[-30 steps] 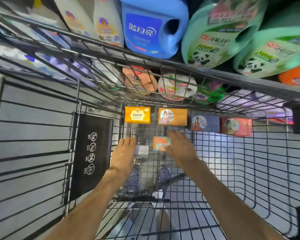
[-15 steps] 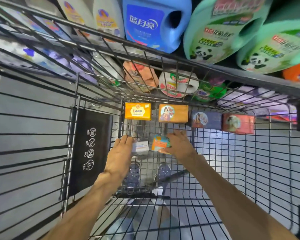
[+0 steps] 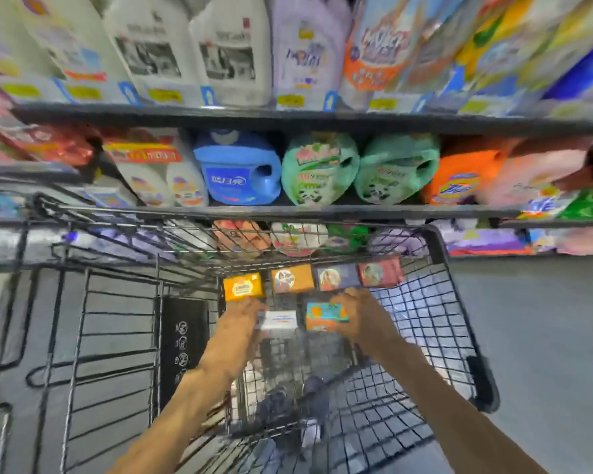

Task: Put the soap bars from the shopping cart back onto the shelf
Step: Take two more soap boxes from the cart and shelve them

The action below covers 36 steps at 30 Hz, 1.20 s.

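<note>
Wire shopping cart [image 3: 452,323], black metal grid, standing against the shelf [image 3: 288,116]. All places given from the cart.

Left hand [image 3: 240,323] is reaching inside the cart, fingers curling round the end of a white soap bar [image 3: 277,319], a flat rectangular box with faint blue print. Right hand [image 3: 363,316] is beside it inside the cart, gripping a teal-and-orange soap bar [image 3: 324,314], also a boxy carton, glossy.

Four more cartons are lying in a row along the cart's far end: yellow soap bar [image 3: 243,286], orange soap bar [image 3: 292,278], dark blue soap bar [image 3: 336,276], red soap bar [image 3: 380,271]. Each is showing a printed face; the last three carry round picture labels.

A black plastic panel [image 3: 183,343] with white round icons is hanging on the cart's left side.

Beyond the cart's far rim, the shelf is holding smooth plastic jugs: a blue jug [image 3: 240,172] and two rounded green jugs [image 3: 317,169]. Picture is blurring at the edges.
</note>
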### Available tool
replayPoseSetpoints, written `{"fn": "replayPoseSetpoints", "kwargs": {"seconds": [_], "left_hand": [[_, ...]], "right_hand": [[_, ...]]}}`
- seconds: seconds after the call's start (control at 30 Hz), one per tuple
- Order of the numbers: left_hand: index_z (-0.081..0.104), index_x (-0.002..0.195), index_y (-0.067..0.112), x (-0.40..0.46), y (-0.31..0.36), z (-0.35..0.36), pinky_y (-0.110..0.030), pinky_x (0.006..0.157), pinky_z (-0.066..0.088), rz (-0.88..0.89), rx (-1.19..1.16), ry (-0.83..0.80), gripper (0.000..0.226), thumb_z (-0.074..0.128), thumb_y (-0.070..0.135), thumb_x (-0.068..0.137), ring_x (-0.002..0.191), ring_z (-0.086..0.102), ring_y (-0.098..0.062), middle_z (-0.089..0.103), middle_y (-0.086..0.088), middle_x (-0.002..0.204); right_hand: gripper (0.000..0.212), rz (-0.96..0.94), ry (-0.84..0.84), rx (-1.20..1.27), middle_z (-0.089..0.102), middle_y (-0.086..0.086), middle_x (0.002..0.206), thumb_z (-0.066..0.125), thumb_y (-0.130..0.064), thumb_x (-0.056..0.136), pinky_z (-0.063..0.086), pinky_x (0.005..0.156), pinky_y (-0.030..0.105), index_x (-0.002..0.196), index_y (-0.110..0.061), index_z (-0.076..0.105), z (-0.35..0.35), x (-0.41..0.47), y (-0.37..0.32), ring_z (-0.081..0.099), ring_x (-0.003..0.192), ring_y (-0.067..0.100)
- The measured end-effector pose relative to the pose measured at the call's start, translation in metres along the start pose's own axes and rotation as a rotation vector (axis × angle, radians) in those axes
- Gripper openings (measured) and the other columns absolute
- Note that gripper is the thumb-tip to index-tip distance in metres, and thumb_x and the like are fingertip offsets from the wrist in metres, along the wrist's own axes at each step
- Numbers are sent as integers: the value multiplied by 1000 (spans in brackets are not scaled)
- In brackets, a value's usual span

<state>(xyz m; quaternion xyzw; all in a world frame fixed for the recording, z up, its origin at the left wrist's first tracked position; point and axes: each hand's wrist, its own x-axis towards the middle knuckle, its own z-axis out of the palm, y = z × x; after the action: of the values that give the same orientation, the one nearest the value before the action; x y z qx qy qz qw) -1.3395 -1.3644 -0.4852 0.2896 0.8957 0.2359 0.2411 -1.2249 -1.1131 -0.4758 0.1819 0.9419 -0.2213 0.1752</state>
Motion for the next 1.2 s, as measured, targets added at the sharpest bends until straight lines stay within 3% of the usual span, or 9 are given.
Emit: {"fn": "replayPoseSetpoints", "kwargs": {"seconds": [0.13, 0.3, 0.47, 0.57, 0.73, 0.87, 0.93, 1.0, 1.2], "left_hand": [[66, 97, 36, -4, 67, -51, -39, 90, 53, 162, -22, 85, 16, 64, 22, 91, 104, 59, -31, 59, -2, 108], [54, 113, 31, -9, 171, -101, -36, 86, 48, 466, -140, 23, 29, 59, 45, 88, 102, 58, -28, 57, 2, 114], [57, 117, 21, -32, 302, -142, -20, 82, 45, 691, -77, -28, 29, 64, 25, 89, 98, 58, -8, 56, 4, 106], [52, 116, 28, -39, 376, -149, -17, 82, 36, 870, 15, -112, 30, 58, 42, 91, 96, 48, -2, 49, 13, 105], [56, 116, 23, -56, 497, -124, -14, 84, 39, 1042, 35, -92, 32, 57, 46, 93, 95, 51, -2, 50, 18, 106], [53, 109, 25, -70, 592, -90, -10, 76, 42, 1056, -13, -77, 26, 67, 12, 92, 88, 53, 8, 55, 31, 99], [56, 111, 31, -71, 634, -70, -18, 78, 43, 1086, -16, -76, 27, 69, 33, 87, 92, 55, 2, 57, 21, 103], [58, 113, 33, -71, 672, -53, -20, 80, 45, 1113, -37, -75, 33, 65, 47, 83, 94, 56, -2, 57, 17, 104], [56, 117, 30, -72, 775, -9, -30, 85, 47, 1212, -19, -103, 31, 67, 38, 88, 97, 53, -2, 55, 12, 108]], "right_hand": [[52, 73, 133, 79, 59, 14, 113, 74, -37, 80, 50, 83, 47, 124, -12, 63, -81, -67, -2, 59, 101, 36], [52, 85, 284, 119, 61, -1, 104, 68, -62, 75, 42, 80, 33, 115, -29, 63, -176, -162, 12, 56, 98, 24], [51, 181, 464, 165, 61, 1, 106, 74, -53, 71, 42, 85, 34, 112, -23, 65, -248, -262, 49, 53, 99, 24], [52, 215, 579, 182, 63, 4, 105, 75, -51, 71, 44, 86, 37, 111, -19, 67, -286, -323, 82, 55, 97, 23], [48, 282, 724, 161, 58, -5, 101, 83, -39, 71, 39, 79, 27, 111, -19, 67, -335, -416, 150, 50, 92, 11], [46, 312, 788, 149, 49, -15, 96, 81, -41, 71, 33, 75, 16, 110, -23, 66, -363, -481, 212, 48, 90, 6], [43, 319, 815, 140, 51, -14, 97, 79, -35, 74, 32, 74, 11, 113, -23, 66, -378, -513, 238, 48, 89, 3], [43, 350, 844, 133, 52, -11, 98, 78, -32, 76, 34, 72, 12, 116, -23, 64, -390, -539, 265, 50, 89, 5], [46, 431, 860, 124, 54, -9, 104, 77, -33, 79, 43, 80, 25, 122, -23, 63, -420, -589, 341, 54, 94, 8]]}}
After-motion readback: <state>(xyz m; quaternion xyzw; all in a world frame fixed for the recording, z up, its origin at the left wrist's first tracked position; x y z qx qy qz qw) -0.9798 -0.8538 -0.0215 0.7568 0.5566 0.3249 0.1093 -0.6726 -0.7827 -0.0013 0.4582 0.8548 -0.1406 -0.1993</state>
